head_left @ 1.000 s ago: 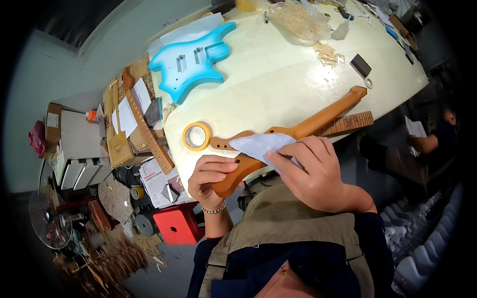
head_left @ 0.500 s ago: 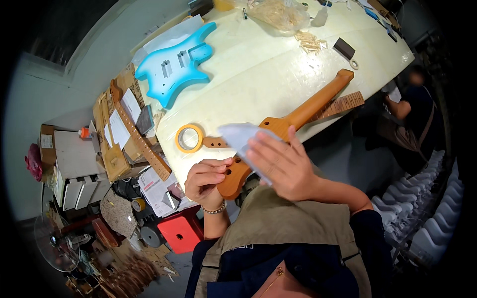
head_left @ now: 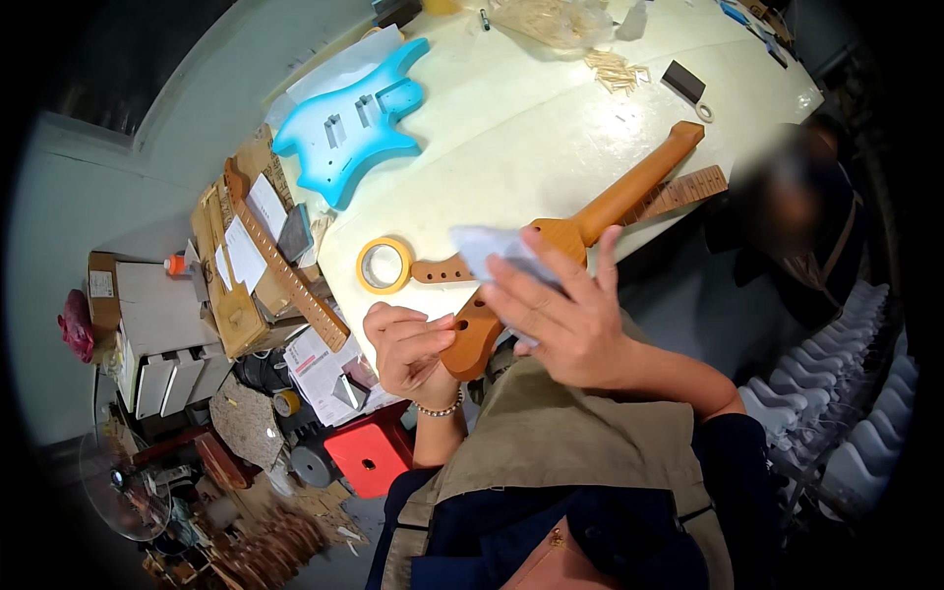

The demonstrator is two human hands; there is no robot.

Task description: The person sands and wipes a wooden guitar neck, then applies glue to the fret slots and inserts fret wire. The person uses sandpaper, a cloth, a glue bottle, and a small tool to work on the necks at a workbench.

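Observation:
A brown wooden guitar body [head_left: 470,346] with a long neck [head_left: 644,177] lies slantwise over the table's near edge. My left hand [head_left: 403,346] grips its lower end, thumb and fingers closed round the edge beside a dark hole. In my right hand [head_left: 568,320] is a thin pale grey sheet [head_left: 492,244], pressed flat by the fingers over the middle of the body; the sheet is blurred and hides part of the wood. Partly under this piece lies a fretted guitar neck [head_left: 693,190]. A yellow tape roll [head_left: 383,265] lies left of a wooden end with holes [head_left: 439,271].
A blue guitar body [head_left: 349,133] lies at the table's far left. Wooden sticks [head_left: 615,72] and a dark block [head_left: 681,83] are farther back. Another fretted neck [head_left: 285,270] rests on cardboard at left. A red stool [head_left: 369,457] stands below; another person [head_left: 801,226] is at right.
My right hand and the sheet have shifted slightly on the wood, while my left hand keeps its grip. The person at right has moved nearer the table. The whole view has shifted slightly.

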